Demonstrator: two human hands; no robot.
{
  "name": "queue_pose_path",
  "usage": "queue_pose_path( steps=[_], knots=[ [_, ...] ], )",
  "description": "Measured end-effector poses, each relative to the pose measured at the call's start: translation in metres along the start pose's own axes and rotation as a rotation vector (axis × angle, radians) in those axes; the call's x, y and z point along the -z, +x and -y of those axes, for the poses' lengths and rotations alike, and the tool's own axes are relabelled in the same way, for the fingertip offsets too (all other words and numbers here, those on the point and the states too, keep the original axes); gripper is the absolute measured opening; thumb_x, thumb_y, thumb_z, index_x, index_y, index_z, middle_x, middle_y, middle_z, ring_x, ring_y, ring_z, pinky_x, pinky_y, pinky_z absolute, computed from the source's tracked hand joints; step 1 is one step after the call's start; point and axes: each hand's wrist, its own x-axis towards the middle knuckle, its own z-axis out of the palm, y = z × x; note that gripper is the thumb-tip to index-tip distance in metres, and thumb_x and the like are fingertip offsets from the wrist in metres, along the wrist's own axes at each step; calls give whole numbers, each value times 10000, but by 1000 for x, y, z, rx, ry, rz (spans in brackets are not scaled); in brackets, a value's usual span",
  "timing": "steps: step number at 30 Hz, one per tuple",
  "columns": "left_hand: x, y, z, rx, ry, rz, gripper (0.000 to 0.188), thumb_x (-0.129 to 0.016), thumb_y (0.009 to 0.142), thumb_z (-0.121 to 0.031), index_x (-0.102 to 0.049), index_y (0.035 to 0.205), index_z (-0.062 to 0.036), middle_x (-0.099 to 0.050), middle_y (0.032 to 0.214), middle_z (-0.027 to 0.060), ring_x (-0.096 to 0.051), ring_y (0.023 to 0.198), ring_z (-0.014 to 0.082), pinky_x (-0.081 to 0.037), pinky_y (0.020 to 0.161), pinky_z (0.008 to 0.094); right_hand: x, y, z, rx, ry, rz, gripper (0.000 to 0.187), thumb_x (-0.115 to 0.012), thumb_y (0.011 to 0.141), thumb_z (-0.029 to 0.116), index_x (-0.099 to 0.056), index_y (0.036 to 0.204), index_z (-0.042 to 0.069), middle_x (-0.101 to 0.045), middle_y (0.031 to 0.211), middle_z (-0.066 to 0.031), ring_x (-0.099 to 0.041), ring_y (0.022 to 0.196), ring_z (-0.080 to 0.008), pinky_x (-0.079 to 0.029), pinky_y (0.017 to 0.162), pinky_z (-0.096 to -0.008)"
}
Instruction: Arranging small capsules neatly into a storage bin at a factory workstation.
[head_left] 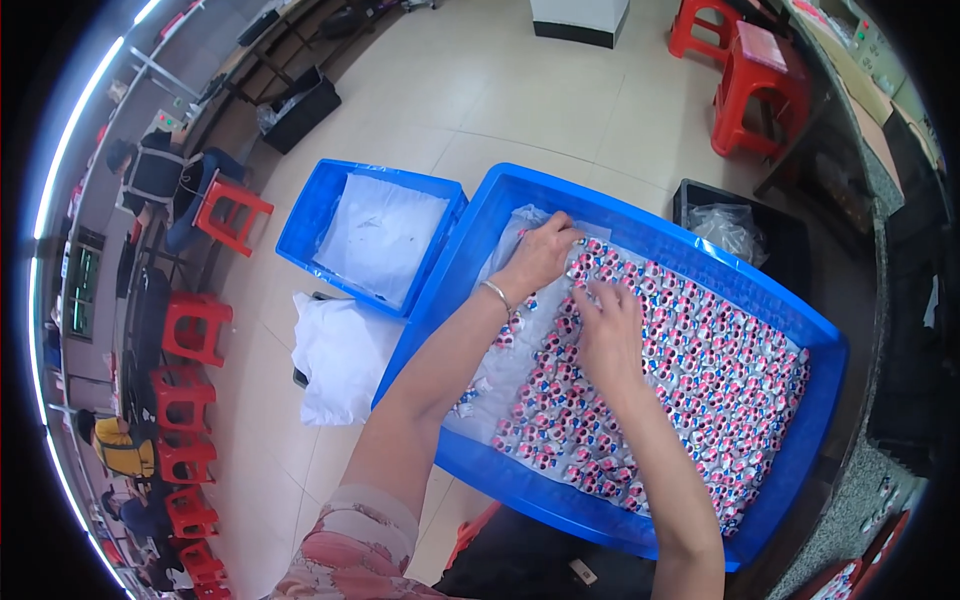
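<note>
A large blue plastic tub [640, 210] lies before me. Rows of small pink, white and blue painted toy heads [700, 370] with dark eye spots stand close together on white sheeting in it. My left hand [540, 262] is at the far end of the rows, fingers bent and closed at the edge; what they hold is hidden. Just to its right, my right hand [608, 325] hovers over or touches the toy heads, its fingers apart. Bare white sheeting [508, 395] shows left of the rows, with a few loose pieces [470, 397] partly under my left forearm.
A smaller blue tub [300, 245] lined with white sheet stands at the left, beside a white cloth or bag [345, 355]. A black crate [690, 205] with clear plastic lies beyond the large tub. Red stools [235, 210] and seated people [160, 165] line the left; more red stools [765, 85] stand far right.
</note>
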Motion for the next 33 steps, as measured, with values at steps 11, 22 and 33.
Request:
queue_pose_path(
  steps=[11,22,33],
  knots=[
    [44,11,0,363,-337,-10,210,-552,804,-23,-687,964,-38,-645,886,147,-644,836,311,-528,776,370,-52,61,-45,40,-164,115,293,-610,741,65,-656,1025,8,-548,1200,-73,-464,1124,-293,-375,1012,-523],
    [34,-15,-15,11,234,156,172,-602,722,-11,-629,888,-51,-581,954,138,-560,999,308,-493,808,423,-44,67,-53,49,-27,223,355,-606,752,41,-653,1102,76,-588,1204,-63,-470,1167,-296,-405,998,-475],
    [19,-8,-8,87,-24,220,280,-573,746,65,-608,1007,-28,-540,1037,160,-587,955,370,-505,800,459,-34,38,-45,103,-21,147,391,-603,730,12,-670,1110,77,-597,1109,-85,-494,1112,-287,-396,1003,-462]
  ],
)
